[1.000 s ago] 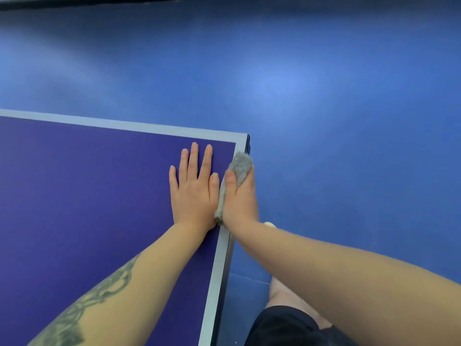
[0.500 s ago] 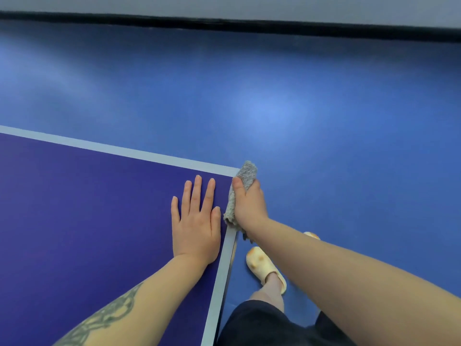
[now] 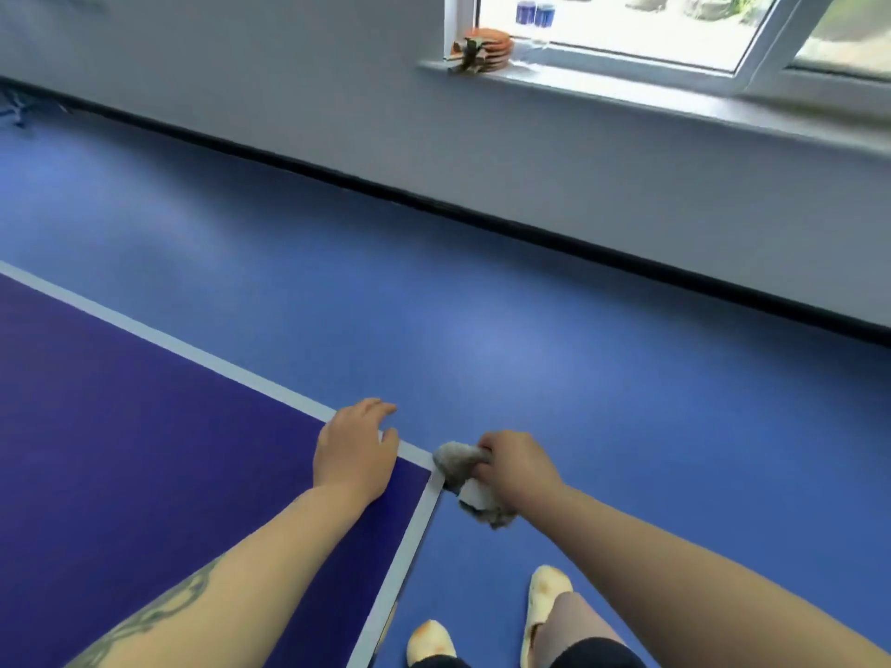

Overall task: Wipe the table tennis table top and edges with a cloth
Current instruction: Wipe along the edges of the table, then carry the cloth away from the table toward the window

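1. Cloth (image 3: 465, 479) sits bunched in the right hand (image 3: 518, 467), whose grip is curled tight round it; a grey wad pokes out toward the corner of the worktop (image 3: 144, 450) and a paler fold hangs below the fist.
2. That grey wad touches the very corner, where the white border lines meet, so the step in hand looks like wiping the corner and passing from one edge to the next.
3. Left hand (image 3: 354, 450) rests on the top just beside the corner, fingers relaxed and reaching over the far edge line, its grip holding nothing; it seems to steady the person.
4. Near edge (image 3: 410, 547), the one that runs down toward the person's feet, lies beside the cloth and I judge it the side being dealt with now.
5. Far edge (image 3: 168, 347) stretches away to the left, and no cloth is near it.
6. Purple surface shows no clear streaks, damp patches or dust, and the picture is somewhat blurred, so I cannot tell which parts are already wiped.
7. Only this one corner is in view; at the least the far edge likely remains.
8. Beyond lie the blue floor (image 3: 530, 330), pale slippers (image 3: 547, 600), and paddles stacked on the windowsill (image 3: 651, 91).
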### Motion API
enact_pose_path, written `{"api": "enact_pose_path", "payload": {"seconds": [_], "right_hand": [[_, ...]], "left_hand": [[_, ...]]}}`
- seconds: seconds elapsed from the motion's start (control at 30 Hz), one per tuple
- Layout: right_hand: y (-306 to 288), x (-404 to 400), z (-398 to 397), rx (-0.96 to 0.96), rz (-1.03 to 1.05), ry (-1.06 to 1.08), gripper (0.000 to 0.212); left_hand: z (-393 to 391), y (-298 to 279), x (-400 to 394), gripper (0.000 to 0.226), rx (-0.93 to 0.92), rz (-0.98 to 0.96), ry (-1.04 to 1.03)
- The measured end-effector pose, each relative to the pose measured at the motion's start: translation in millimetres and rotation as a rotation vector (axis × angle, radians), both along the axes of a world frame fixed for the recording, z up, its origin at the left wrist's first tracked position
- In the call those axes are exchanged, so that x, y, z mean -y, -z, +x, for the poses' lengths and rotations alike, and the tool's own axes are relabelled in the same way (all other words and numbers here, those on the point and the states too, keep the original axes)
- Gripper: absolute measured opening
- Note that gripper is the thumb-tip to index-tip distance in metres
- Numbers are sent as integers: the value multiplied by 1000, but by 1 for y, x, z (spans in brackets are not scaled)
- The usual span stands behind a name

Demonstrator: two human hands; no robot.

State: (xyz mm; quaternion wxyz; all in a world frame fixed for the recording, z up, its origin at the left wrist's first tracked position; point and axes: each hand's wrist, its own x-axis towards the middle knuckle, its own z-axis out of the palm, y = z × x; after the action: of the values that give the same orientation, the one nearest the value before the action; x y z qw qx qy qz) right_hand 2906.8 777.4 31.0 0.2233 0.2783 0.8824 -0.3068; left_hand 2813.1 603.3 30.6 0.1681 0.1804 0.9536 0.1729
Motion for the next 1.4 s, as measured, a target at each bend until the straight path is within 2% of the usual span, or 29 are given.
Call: {"api": "enact_pose_path", "payload": {"seconds": [0.07, 0.2, 0.33, 0.53, 0.7, 0.83, 1.07, 1.23, 1.4], "right_hand": [[0, -4, -2, 20, 22, -40, 18], [14, -12, -3, 45, 22, -154, 12], [23, -31, -9, 36, 48, -259, 27], [48, -55, 2, 61, 27, -287, 10], [56, -50, 10, 36, 9, -224, 21], [61, -36, 12, 7, -11, -142, 18], [78, -5, 17, -71, -263, 156, 24], [85, 12, 34, -75, -202, 219, 28], [73, -3, 32, -28, 21, 94, 17]], "left_hand": [[-6, -8, -12, 39, -22, 24, -22], [-5, -12, -31, 38, -31, 63, -101], [13, 0, -37, 38, -1, 62, -216], [46, 29, -38, 38, 24, 52, -296], [51, 35, -35, 39, 13, 29, -233], [51, 40, -25, 43, -14, 27, -144], [50, 56, -1, 47, -93, 60, 38], [47, 66, 9, 48, -107, 41, 136], [35, 59, -7, 45, -62, 12, 171]]}}
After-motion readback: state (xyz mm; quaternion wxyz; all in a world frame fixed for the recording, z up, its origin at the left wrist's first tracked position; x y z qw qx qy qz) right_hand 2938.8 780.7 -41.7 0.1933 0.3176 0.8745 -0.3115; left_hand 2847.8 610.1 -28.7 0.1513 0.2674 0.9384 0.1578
